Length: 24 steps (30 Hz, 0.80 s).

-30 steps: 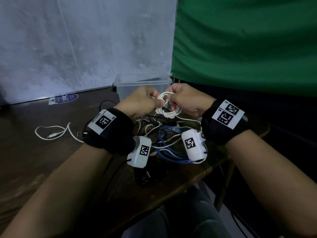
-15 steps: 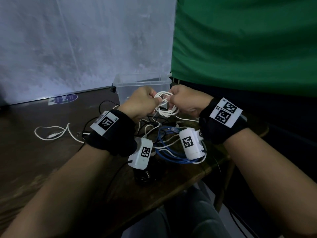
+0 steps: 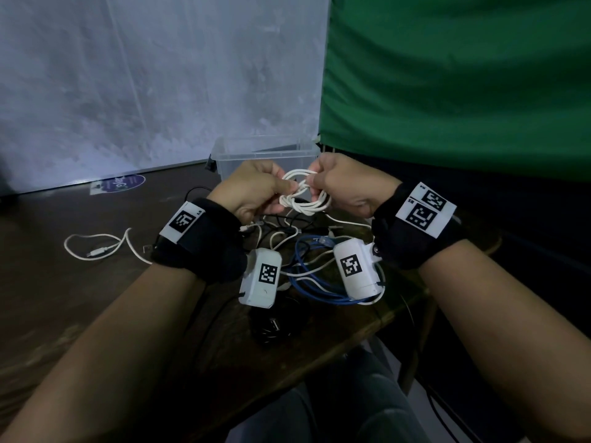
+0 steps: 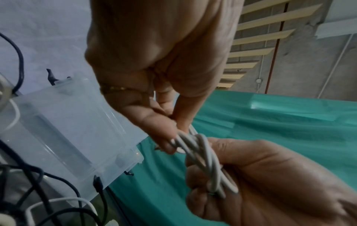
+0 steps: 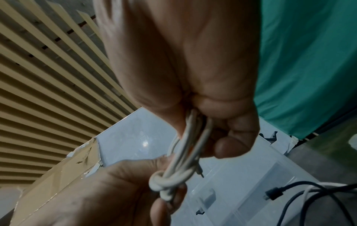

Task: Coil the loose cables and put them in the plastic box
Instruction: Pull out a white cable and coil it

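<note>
A coiled blue cable [image 3: 319, 284] and tangled black cables [image 3: 281, 223] are lying nearest on the wooden table [image 3: 64, 298]. Above them, the left hand [image 3: 256, 190] and right hand [image 3: 347, 187] are both gripping a coiled white cable [image 3: 303, 199], one strand wrapped around the bundle. Just behind, the clear plastic box [image 3: 265, 153] is standing.

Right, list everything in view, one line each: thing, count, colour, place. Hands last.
coiled cable: one, white, held up between both hands, in front of the box
plastic box: one, clear, far edge of the table
table: one, dark wood
loose cable: one, white, on the table, left
blue cable: one, in the tangle under the wrists
black cables: several, same tangle
sticker: one, purple, far left
left hand: grips the coil
right hand: grips the coil
</note>
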Tool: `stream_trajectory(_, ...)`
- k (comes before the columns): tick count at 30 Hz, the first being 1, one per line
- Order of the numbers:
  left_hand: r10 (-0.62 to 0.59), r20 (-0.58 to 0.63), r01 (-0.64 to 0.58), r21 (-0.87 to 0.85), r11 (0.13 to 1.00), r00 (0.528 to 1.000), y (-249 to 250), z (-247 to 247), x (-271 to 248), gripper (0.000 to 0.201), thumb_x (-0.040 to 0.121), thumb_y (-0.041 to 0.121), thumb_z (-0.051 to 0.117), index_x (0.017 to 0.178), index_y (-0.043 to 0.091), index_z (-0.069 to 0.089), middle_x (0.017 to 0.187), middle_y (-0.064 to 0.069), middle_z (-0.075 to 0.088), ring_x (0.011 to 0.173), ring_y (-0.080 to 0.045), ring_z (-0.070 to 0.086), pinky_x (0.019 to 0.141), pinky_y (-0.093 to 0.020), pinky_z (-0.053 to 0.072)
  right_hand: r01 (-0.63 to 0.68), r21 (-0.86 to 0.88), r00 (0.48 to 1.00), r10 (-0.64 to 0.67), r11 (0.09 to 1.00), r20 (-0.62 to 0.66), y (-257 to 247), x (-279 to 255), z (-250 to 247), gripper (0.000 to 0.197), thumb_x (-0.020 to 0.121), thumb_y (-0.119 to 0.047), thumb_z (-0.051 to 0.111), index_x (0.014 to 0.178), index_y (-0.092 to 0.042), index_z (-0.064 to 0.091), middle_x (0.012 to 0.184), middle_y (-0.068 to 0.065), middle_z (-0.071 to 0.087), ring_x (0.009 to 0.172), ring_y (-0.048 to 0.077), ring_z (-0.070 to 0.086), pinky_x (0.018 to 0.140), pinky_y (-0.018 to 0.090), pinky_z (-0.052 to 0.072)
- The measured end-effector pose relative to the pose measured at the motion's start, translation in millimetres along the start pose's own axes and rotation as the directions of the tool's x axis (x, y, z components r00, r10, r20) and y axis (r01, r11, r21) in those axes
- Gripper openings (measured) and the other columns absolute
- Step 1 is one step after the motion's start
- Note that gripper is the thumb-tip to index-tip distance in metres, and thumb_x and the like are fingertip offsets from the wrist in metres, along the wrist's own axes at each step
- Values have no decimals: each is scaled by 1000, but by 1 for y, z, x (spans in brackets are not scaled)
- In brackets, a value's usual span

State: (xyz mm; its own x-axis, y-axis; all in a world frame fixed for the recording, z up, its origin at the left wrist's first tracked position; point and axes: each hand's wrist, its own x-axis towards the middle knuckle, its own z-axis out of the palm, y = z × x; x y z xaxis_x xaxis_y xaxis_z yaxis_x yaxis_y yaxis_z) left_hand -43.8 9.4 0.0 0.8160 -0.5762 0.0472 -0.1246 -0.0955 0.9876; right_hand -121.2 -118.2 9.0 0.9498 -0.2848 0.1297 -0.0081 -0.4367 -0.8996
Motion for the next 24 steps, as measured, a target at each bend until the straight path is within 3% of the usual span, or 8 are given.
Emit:
stream_trajectory(5,82,-2,-82,-71,994,997,1,-1,-1,17,85,2,64,75,12,55,51,7,62,47,-5,61,45,-18,53,28,24,999,-27,999,-48,0,4,-3,23,94,3,42,77,-12,46,61,7,49,54,16,44,52,27,37)
stream_trajectory(9,51,84,-40,-123,992,995,7,-7,-4,17,85,-6,60,82,11,59,60,4,68,58,-8,67,49,-16,53,8,104,999,-3,995,-47,2,4,-9,23,96,4,39,79,-10,46,63,8,49,54,16,47,55,30,39)
stream_trajectory(16,143,32,-144,41,989,989,8,-4,-6,19,78,-8,66,78,11,65,58,4,65,49,-6,56,44,-14,44,-28,106,1000,27,994,13,1,1,-13,27,95,7,38,73,-8,45,60,10,44,49,16,41,51,27,35)
stream_trajectory(24,152,3,-152,27,988,988,5,3,-5,25,78,-13,62,69,11,60,45,7,57,39,-4,48,37,-14,38,-132,260,990,115,956,80,-1,1,-12,30,92,8,41,68,-10,44,48,2,40,40,10,38,38,16,35)
